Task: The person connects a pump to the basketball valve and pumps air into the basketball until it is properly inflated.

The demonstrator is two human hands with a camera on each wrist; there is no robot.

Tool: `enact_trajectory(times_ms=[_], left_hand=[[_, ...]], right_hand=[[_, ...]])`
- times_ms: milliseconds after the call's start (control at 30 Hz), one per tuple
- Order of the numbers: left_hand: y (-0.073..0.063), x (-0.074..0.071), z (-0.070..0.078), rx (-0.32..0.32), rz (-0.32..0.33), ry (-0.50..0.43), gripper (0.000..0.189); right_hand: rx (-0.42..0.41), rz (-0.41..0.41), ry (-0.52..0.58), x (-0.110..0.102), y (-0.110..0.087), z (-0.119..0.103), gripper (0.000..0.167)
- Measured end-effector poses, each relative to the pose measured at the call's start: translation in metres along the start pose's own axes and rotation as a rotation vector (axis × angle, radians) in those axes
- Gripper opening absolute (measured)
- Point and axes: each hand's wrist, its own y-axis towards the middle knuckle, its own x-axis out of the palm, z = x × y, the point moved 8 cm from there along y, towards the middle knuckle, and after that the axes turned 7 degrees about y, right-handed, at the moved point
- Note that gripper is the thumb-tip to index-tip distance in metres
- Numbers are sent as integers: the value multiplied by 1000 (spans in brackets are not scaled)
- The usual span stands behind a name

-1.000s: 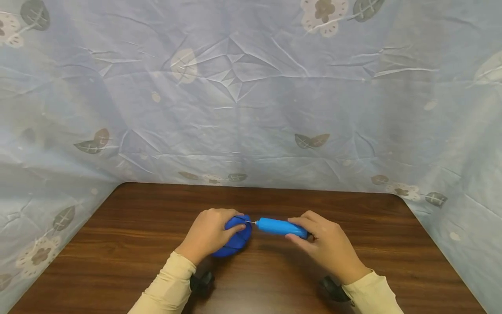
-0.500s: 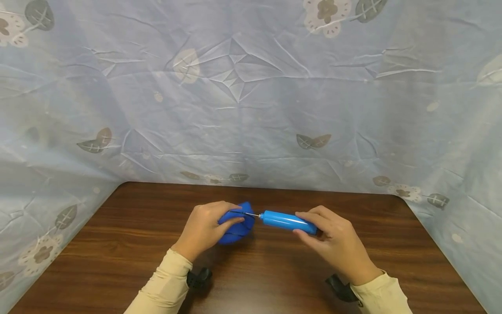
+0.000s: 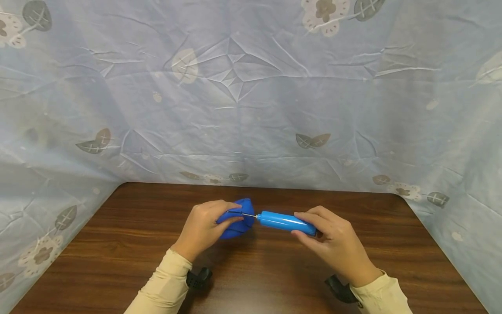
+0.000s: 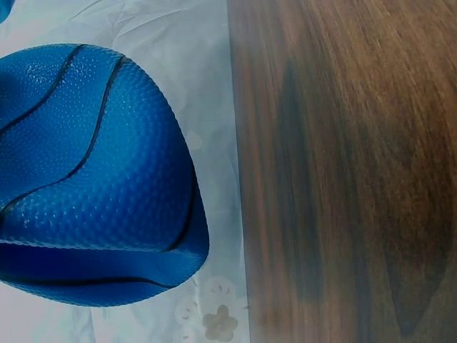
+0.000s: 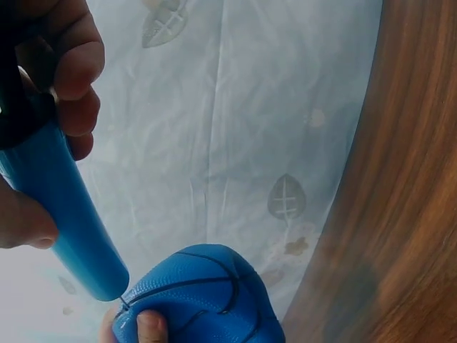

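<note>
A deflated blue ball with black lines, like a small basketball (image 3: 237,227), is pinched between the thumb and fingers of my left hand (image 3: 201,226). Its dented, pebbled skin (image 4: 136,164) fills the left side of the left wrist view. My right hand (image 3: 335,237) grips a light blue hand pump (image 3: 285,221) near its black end. From the pump's tip a thin metal needle (image 3: 249,215) reaches to the ball beside my left thumb. In the right wrist view the pump barrel (image 5: 64,207) slants down to the ball. Whether the needle is inside the ball I cannot tell.
A dark brown wooden table (image 3: 137,244) lies beneath both hands. Behind it and at the sides hangs a pale, flower-printed cloth (image 3: 266,113). A black wrist camera mount (image 3: 199,278) shows below the left hand, another (image 3: 340,288) by the right wrist.
Both hands have risen slightly toward the table's back, the ball and pump with them. The right hand has also shifted a little right. In the last half second little has moved.
</note>
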Motion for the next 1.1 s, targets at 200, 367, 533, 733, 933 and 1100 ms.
enact_trajectory(times_ms=[200,367,533,733,933,1100], left_hand=[[0,0,0,8,0,25,30],[1,1,2,23,-9,46,30],[1,1,5,43,-8,63,30],[1,3,10,83,-13,105,31],[2,7,15,104,-50,128,29],[4,10,23,116,-111,159,29]], right_hand=[[8,8,11,-1,0,0,44],[-5,4,8,0,0,-1,40],[-9,-2,9,0,0,-2,33],[-36,2,-38,1,2,-9,41],[-79,-22,-106,0,4,-18,46],[-105,-44,-130,0,6,-23,46]])
